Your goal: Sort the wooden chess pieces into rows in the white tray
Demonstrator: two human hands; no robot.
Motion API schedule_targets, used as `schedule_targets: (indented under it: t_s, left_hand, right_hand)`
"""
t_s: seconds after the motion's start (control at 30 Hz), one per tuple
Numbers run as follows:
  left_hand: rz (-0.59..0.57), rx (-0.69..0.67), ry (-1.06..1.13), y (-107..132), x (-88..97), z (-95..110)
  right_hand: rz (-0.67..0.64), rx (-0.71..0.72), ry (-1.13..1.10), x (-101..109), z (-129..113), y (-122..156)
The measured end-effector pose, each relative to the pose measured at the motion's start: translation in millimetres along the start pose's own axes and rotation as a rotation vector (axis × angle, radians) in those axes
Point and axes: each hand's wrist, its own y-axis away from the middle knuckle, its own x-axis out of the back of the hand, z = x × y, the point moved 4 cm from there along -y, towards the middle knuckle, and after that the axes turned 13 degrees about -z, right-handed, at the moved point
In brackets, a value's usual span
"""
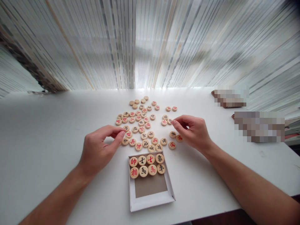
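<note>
My left hand (99,143) is at the left edge of a spread of round wooden xiangqi pieces. Its thumb and index finger are pinched together beside a red-marked piece (128,134); whether anything is between them is hidden. On the right, my right hand (193,129) has thumb and index fingertip closed at the edge of a black-marked xiangqi piece (169,121). Between my forearms lies a shallow white box (154,203) with a grey-brown bottom. Two rows of larger xiangqi pieces, face up, fill its far part, among them a red-marked one (133,161) and a black-marked one (161,168).
Several pieces with no visible marking, including one blank disc (135,106), lie at the far side of the white table (58,125). Two blurred-out objects, a farther one (231,98) and a nearer one (260,126), are at the right. A striped curtain (150,43) hangs behind.
</note>
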Motion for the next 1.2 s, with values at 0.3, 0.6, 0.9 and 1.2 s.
schedule_targets:
  t_s: [0.3,0.6,0.9,1.2]
  left_hand:
    - [-0.05,-0.061,0.003,1.3,-7.9,7.0]
    - [0.0,-0.046,-0.079,0.4,2.5,2.7]
    - [0.012,-0.07,-0.185,-2.1,11.9,-2.9]
    - [-0.023,-0.057,-0.123,-1.1,5.4,-6.3]
  right_hand:
    - [-0.037,0.047,-0.027,-2.2,-8.3,0.1]
    - [0.107,-0.03,-0.045,10.3,3.2,-1.3]
    - [0.214,-0.175,-0.186,24.2,33.2,-12.9]
    - [0.172,-0.221,-0.154,19.6,37.6,-12.3]
